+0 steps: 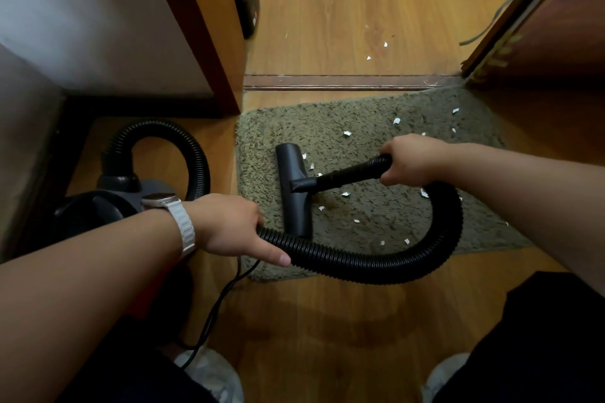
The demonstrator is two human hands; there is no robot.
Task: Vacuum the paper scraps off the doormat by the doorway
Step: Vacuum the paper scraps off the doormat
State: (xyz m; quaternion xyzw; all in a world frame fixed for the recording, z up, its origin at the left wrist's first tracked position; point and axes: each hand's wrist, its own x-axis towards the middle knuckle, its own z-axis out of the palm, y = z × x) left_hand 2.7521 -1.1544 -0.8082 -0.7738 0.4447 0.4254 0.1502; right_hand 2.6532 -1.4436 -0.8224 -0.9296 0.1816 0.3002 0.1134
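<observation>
- Paper scraps (pixel 346 134) lie scattered over the right half of the shaggy olive doormat (pixel 376 216), which sits just before the door threshold (pixel 343 82); a few more rest on the wooden floor (pixel 360 10) beyond it
- They look feather-light and should lift readily under suction, though the deep pile may snag some
- Floor nozzle (pixel 294 186) rests flat on the mat's left-centre, with scraps touching its right edge
- Right hand (pixel 414 159) is clenched around the rigid wand grip (pixel 363 170), the sensible place to steer from
- Left hand (pixel 229 226) grasps the ribbed black hose (pixel 360 263), which loops limply across the near edge
- Canister vacuum (pixel 108 203) stands to the left beside the wall, its power cord (pixel 222 298) trailing toward the feet and likely to tangle
</observation>
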